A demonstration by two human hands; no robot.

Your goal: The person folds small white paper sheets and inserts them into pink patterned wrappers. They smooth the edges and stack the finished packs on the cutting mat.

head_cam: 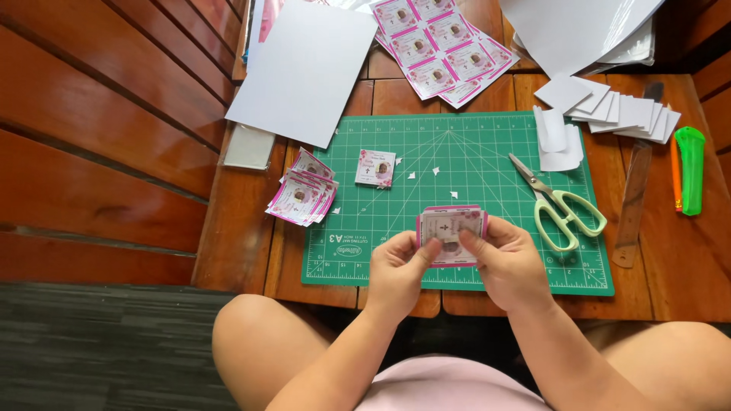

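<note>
While over green mat (350,251), left hand (396,270), right hand (509,262) pinch pink-edged card (451,232).

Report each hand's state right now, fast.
Left hand: closed, pinching the left side of the pink-bordered card.
Right hand: closed, pinching the same card's right side.

card (451,228): lower edge and both bottom corners were covered by the thumbs of the left hand (396,270) and right hand (509,262)
card print: too small to make out
white sheets (586,27), far above the right hand: cut off by the top edge
ruler (633,190), right of the right hand: markings were blurred
</note>
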